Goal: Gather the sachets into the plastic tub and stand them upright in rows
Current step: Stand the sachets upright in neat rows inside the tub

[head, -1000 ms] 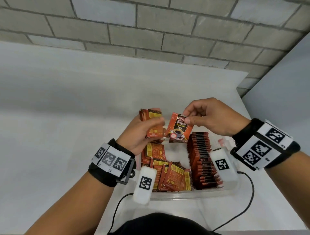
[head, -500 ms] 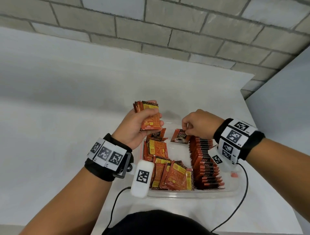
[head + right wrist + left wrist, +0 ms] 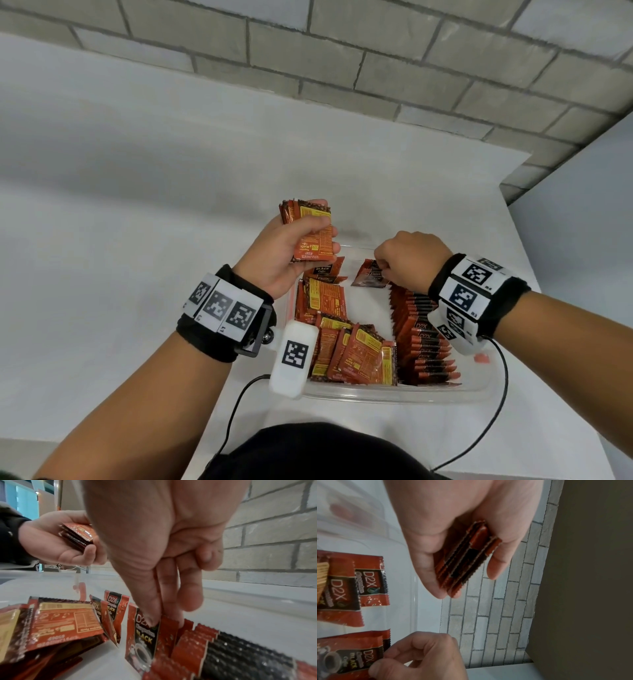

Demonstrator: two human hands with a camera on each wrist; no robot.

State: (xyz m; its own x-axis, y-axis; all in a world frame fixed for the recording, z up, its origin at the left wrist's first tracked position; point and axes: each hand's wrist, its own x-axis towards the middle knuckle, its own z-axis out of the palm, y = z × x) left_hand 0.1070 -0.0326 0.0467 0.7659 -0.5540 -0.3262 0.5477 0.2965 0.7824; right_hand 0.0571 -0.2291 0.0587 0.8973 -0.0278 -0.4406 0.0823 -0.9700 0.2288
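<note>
The clear plastic tub [image 3: 387,394] is partly covered: the left wrist camera unit [image 3: 293,359] hides its near-left corner and the right wrist gear hides part of its right side, so the sachets cannot all be counted. The upright row [image 3: 421,339] along the tub's right side is too tightly packed to count, and its far end sits under the right hand [image 3: 409,258]. That hand's thumb and forefinger pinch the top edge of one "D2X Black Coffee" sachet [image 3: 145,635] standing at the far end of the row, with the other fingers curled. The left hand [image 3: 291,253], above the tub's far-left corner, has thumb and fingers pressed around a small stack [image 3: 464,559] of sachets; about four edges show in the left wrist view, the exact number unclear. A loose heap [image 3: 349,353] of roughly eight fills the tub's left side, overlapping, mostly back-side up
</note>
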